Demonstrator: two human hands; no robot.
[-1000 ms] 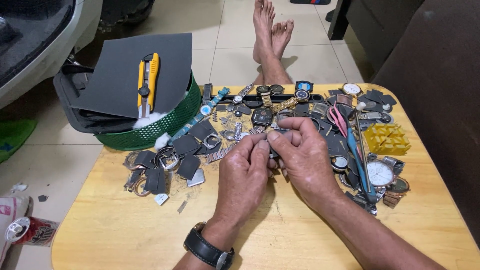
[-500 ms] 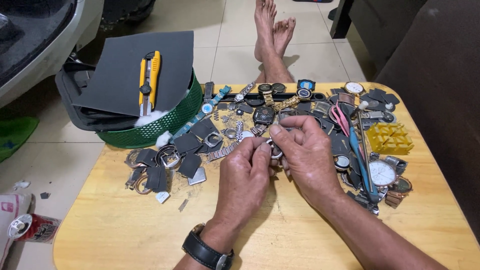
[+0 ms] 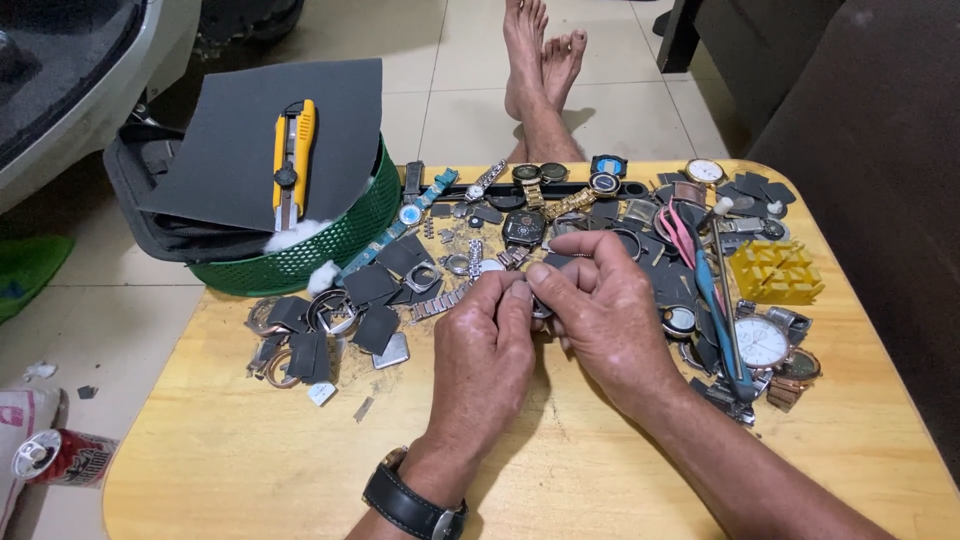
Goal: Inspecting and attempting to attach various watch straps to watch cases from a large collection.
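Two hands: my left hand (image 3: 487, 345) and right hand (image 3: 605, 320) meet fingertip to fingertip over the wooden table (image 3: 560, 480).
Grip: both pinch one small watch part (image 3: 541, 309), mostly hidden.
Axis: too covered to tell.
Surroundings: loose watches (image 3: 762, 342) and a yellow block (image 3: 776, 272) to my right; green basket (image 3: 330, 245) to my left.

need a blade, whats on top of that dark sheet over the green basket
A yellow utility knife lies on the dark sheet, which covers most of the green basket. White cotton wads peek out at its front edge. Whatever else the basket holds is hidden under the sheet.
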